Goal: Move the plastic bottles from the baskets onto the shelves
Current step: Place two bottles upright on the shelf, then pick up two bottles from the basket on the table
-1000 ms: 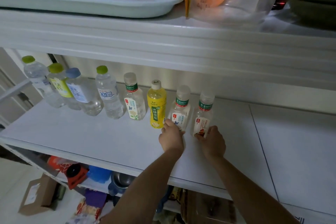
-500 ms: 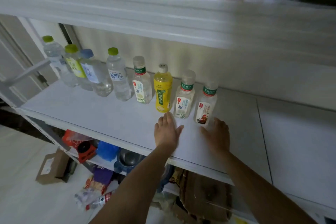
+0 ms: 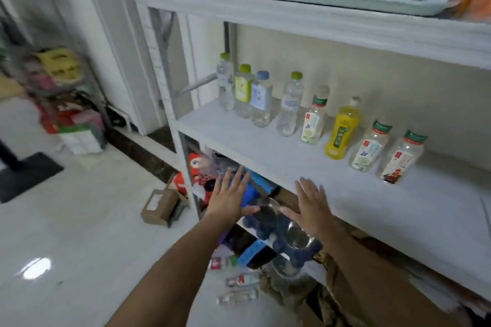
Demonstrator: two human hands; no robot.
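Several plastic bottles stand upright in a row on the white middle shelf point(image 3: 265, 151). Among them are clear water bottles point(image 3: 289, 106) with green and blue caps, a yellow bottle point(image 3: 341, 133) and the rightmost clear bottle point(image 3: 401, 159) with a red label. My left hand point(image 3: 228, 198) is open, fingers spread, below and in front of the shelf's front edge. My right hand point(image 3: 310, 207) is also open with nothing in it, over the shelf's front edge. Small bottles point(image 3: 241, 280) lie on the floor beneath my arms. No basket is clearly visible.
A top shelf point(image 3: 305, 16) carries a tray and a white pot. Under the middle shelf sit blue items, metal bowls point(image 3: 297, 236) and red packaging. A small cardboard box point(image 3: 159, 206) lies on the glossy white floor. A cluttered rack point(image 3: 61, 93) stands at the left.
Both hands have let go of the two rightmost bottles and drawn back off the shelf, opening wide. The view has swung left and down, showing the floor.
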